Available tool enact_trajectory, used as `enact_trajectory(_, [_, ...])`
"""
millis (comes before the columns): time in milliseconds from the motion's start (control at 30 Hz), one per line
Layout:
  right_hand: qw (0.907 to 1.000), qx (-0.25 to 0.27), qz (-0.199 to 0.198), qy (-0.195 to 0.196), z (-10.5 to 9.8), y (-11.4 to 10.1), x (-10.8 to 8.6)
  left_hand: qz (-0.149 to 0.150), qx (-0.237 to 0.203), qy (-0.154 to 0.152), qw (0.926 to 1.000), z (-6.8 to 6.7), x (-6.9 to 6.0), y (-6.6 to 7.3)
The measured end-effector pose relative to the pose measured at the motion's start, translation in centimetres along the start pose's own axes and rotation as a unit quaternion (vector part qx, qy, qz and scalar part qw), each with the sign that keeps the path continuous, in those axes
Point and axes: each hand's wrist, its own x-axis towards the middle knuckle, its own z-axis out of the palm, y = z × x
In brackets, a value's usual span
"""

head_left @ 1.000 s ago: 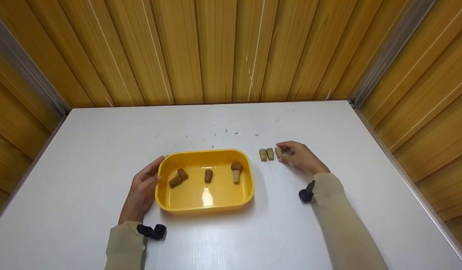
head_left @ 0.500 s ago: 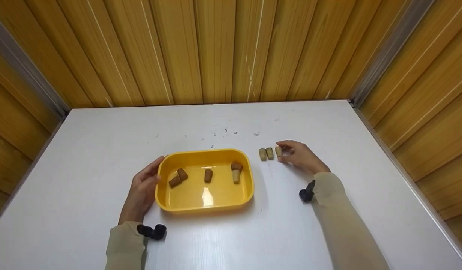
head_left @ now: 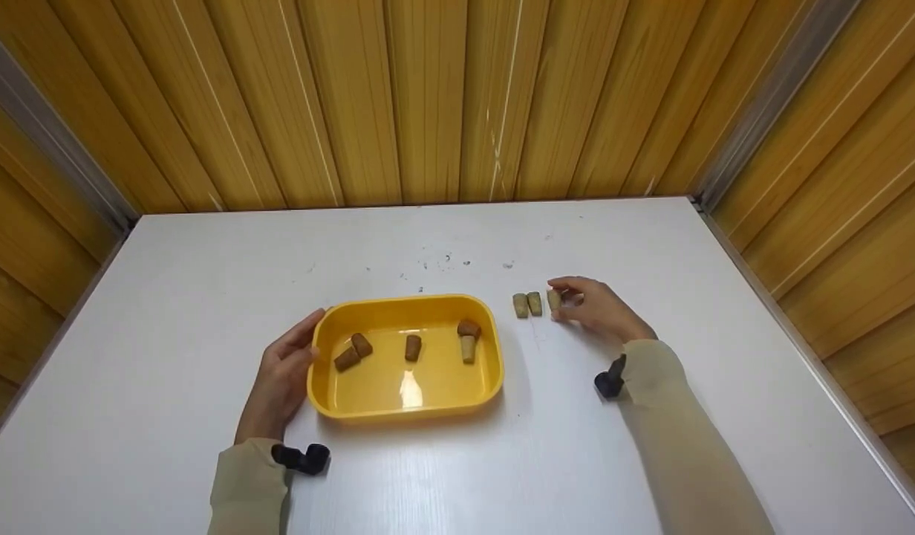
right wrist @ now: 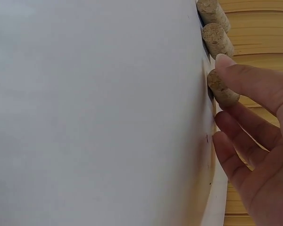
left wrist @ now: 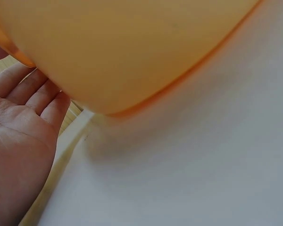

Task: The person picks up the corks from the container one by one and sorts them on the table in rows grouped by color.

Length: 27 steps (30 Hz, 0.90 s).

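Here, the right hand (head_left: 598, 308) pinches a pale, grainy cork stopper (head_left: 553, 300), a stubby tapered cylinder, between thumb and fingers, just beside two matching stoppers (head_left: 521, 305) lying on the smooth white tabletop (head_left: 457, 490). The left hand (head_left: 281, 371) grips the left end of a glossy yellow plastic tray (head_left: 368, 390), round-cornered and shallow, thumb at the rim and fingers against the outer wall. Inside it lie four rough brown stoppers (head_left: 413, 348) and one pale stopper (head_left: 468, 351), which touches the rightmost brown one.

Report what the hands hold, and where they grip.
Left hand: the yellow tray, by its left rim. Right hand: a pale cork, apparently near its ends.
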Motion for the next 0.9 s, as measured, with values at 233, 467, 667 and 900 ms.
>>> enact_trajectory(233, [1.0000, 0.001, -0.007, -0.002, -1.0, -0.5, -0.1, -0.001, -0.007, 0.012, 0.9999, 0.2, 0.1, -0.1])
enact_trajectory(467, [0.9991, -0.016, -0.040, 0.001, -2.0, -2.2, -0.3, 0.002, -0.014, 0.006, 0.9999, 0.1, 0.0, 0.0])
enact_trajectory(667, [0.9975, -0.037, -0.058, -0.019, -2.1, -4.4, -0.4, 0.000, -0.010, 0.003, 0.9999, 0.1, 0.0, 0.1])
enact_trajectory(900, [0.9934, -0.057, -0.088, -0.047, -1.9, -7.0, -0.7, -0.003, -0.005, 0.007, 1.0000, 0.1, 0.0, 0.1])
